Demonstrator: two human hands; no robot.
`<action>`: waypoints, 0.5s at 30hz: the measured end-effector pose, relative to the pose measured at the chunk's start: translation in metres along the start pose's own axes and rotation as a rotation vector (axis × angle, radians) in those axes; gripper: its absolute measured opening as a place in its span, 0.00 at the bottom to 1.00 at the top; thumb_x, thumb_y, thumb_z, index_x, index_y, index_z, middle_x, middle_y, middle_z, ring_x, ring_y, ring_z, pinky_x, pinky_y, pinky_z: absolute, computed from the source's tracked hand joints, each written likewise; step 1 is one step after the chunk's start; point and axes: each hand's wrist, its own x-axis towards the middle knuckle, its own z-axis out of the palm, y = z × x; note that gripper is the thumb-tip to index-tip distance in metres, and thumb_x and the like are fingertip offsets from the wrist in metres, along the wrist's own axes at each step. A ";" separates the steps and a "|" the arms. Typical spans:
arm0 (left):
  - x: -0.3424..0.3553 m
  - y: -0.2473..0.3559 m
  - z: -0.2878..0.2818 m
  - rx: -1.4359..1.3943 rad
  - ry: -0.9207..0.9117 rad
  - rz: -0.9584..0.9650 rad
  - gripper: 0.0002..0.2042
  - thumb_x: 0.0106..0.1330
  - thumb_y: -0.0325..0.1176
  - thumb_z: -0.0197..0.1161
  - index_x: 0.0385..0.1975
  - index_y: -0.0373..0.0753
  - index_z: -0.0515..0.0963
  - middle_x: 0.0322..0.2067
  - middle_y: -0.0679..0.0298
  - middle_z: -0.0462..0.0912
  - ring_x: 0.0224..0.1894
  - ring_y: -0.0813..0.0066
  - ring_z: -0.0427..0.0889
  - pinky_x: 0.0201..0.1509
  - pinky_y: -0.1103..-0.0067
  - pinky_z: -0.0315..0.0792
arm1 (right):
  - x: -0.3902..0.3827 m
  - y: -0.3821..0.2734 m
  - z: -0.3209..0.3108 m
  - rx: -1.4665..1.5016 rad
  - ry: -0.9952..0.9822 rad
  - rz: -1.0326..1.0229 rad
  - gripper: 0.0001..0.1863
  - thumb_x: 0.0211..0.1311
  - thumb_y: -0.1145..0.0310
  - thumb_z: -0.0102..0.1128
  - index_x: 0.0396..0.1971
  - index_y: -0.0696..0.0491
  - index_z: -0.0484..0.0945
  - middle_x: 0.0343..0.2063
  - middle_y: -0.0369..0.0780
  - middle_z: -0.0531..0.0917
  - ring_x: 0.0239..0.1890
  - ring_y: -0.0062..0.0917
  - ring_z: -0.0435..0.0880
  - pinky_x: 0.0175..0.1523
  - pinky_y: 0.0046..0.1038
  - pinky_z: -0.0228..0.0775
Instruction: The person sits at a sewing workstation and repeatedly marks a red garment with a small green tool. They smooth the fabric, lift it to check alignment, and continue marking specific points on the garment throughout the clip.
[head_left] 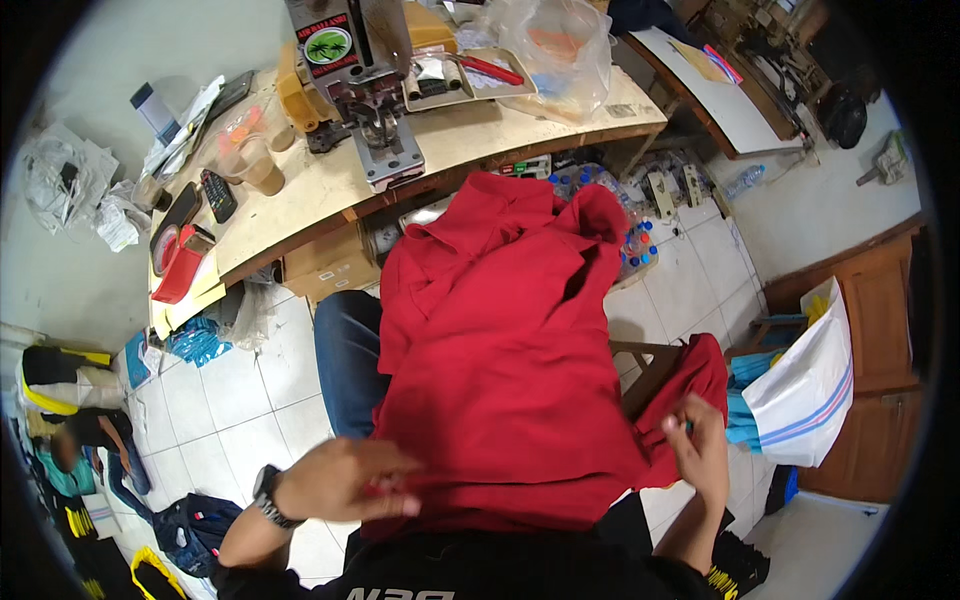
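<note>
A red garment (500, 380) of smooth cloth, looking like a shirt or jacket, lies spread over my lap. Its collar end is toward the sewing machine, and one red sleeve (700, 375) hangs off to the right. Over the garment's near left part, my left hand (345, 482) hovers with thumb and fingers apart, slightly blurred, and a watch on the wrist. My right hand (700, 445) is beside the sleeve with its fingers curled closed. A tiny teal bit shows at its fingertips, too small to name.
Ahead stands a sewing machine (375, 130) on a pale table (320, 190). The table also bears a tray (490, 72) of tools, a remote control (218, 195) and a plastic cup (262, 170). Bottles (640, 240) stand beneath it; a white sack (805, 390) is at right.
</note>
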 end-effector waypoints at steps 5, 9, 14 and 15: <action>0.118 0.011 -0.002 -0.035 0.508 0.351 0.10 0.74 0.24 0.63 0.51 0.32 0.85 0.44 0.49 0.88 0.48 0.51 0.89 0.54 0.66 0.82 | 0.080 0.006 0.046 0.235 0.221 -0.104 0.11 0.72 0.71 0.61 0.28 0.60 0.77 0.27 0.42 0.80 0.28 0.30 0.80 0.37 0.31 0.71; 0.227 -0.015 -0.006 0.156 0.685 0.493 0.13 0.74 0.30 0.65 0.54 0.34 0.85 0.63 0.53 0.83 0.72 0.47 0.73 0.76 0.57 0.66 | 0.136 0.031 0.089 0.145 0.541 -0.471 0.11 0.63 0.83 0.62 0.26 0.55 0.69 0.49 0.47 0.86 0.35 0.30 0.88 0.40 0.30 0.78; 0.288 -0.035 -0.052 0.592 0.482 0.490 0.15 0.71 0.39 0.67 0.54 0.42 0.84 0.72 0.59 0.75 0.81 0.48 0.58 0.83 0.46 0.46 | 0.177 0.044 0.103 -0.159 0.308 -0.598 0.13 0.49 0.84 0.63 0.25 0.55 0.67 0.70 0.47 0.78 0.39 0.41 0.89 0.39 0.38 0.82; 0.288 -0.034 -0.058 0.571 0.407 0.493 0.14 0.72 0.39 0.67 0.52 0.42 0.84 0.71 0.59 0.76 0.81 0.49 0.58 0.82 0.45 0.46 | 0.180 0.043 0.101 -0.214 0.275 -0.618 0.13 0.50 0.84 0.63 0.26 0.55 0.66 0.70 0.47 0.78 0.39 0.42 0.89 0.39 0.39 0.82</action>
